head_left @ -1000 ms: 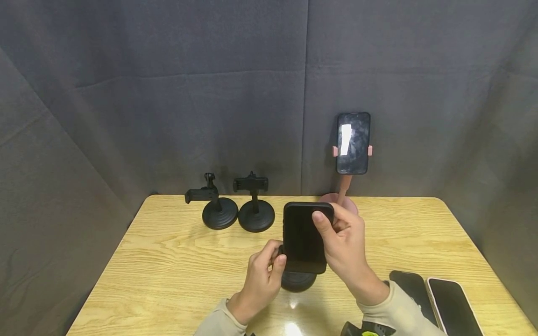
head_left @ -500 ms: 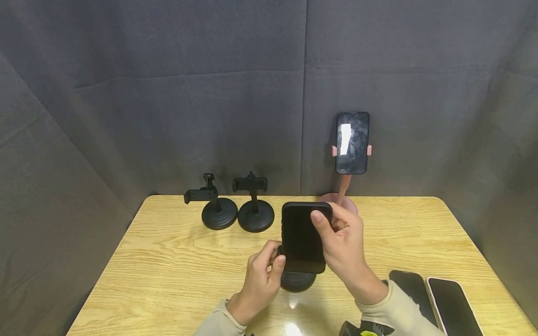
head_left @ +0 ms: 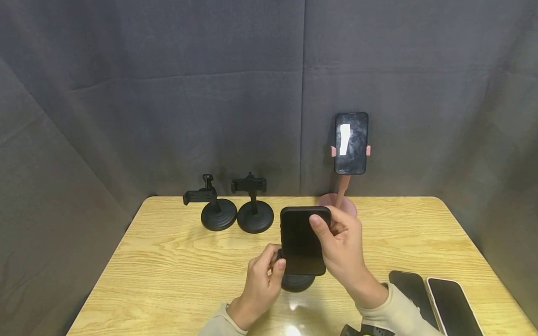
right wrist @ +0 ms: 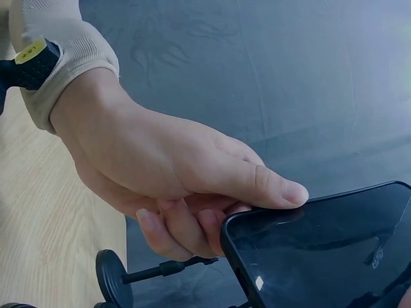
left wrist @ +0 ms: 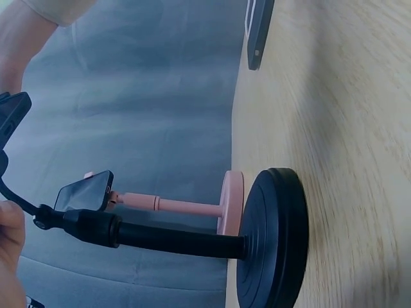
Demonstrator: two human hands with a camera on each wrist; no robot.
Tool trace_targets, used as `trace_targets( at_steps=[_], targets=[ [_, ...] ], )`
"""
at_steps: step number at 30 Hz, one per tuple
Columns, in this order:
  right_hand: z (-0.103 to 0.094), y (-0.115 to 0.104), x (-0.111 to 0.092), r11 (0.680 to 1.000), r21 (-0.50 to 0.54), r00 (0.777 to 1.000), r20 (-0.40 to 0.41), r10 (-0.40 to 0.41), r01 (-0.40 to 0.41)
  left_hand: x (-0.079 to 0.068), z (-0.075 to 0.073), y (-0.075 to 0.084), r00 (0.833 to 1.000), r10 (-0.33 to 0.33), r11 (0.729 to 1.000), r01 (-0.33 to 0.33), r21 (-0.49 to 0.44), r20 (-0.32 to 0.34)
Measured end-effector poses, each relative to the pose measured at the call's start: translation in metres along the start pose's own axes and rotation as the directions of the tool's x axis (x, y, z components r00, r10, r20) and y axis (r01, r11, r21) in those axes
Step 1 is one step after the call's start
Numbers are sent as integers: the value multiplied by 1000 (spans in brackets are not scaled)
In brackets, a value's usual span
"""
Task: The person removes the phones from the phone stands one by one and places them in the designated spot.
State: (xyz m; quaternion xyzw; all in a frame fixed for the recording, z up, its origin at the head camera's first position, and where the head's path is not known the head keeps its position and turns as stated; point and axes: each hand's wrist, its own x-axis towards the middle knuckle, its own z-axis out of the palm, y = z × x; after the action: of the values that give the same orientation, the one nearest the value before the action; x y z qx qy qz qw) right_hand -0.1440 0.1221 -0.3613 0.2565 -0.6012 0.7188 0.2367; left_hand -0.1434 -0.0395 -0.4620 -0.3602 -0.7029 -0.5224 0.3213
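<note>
In the head view a black phone (head_left: 300, 245) stands roughly upright above the table's middle, screen towards me. My right hand (head_left: 345, 249) grips its upper right corner, thumb on the screen and fingers behind. At the phone's lower left edge, my left hand (head_left: 261, 284) pinches a dark piece of the black phone stand's holder between thumb and fingers. The stand's round base (head_left: 297, 283) shows below the phone; its stem (left wrist: 180, 242) is seen in the left wrist view. Most of the holder is hidden behind the phone.
Two black phone stands (head_left: 218, 214) (head_left: 255, 217) stand at the table's back left. Behind my right hand, a pink stand (head_left: 342, 186) holds another phone (head_left: 351, 143). Two phones (head_left: 414, 291) (head_left: 454, 303) lie at the front right. Grey curtain (head_left: 189, 116) surrounds the table.
The held phone and both hands have dropped very slightly in the head view, and the phone's top edge sits a little lower. Both grips stay the same.
</note>
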Motion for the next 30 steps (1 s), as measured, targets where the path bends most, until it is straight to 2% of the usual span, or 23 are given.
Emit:
trace_targets(
  at_steps=[17,30],
  targets=[
    [0,0,-3,1000,2,999,30,-19,19,-4,0,-1,1000,-1,1000,1,25,6],
    [-1,-1,-1,1000,11,999,23,-25,24,-2,0,0,1000,-8,1000,8,3,6]
  ],
)
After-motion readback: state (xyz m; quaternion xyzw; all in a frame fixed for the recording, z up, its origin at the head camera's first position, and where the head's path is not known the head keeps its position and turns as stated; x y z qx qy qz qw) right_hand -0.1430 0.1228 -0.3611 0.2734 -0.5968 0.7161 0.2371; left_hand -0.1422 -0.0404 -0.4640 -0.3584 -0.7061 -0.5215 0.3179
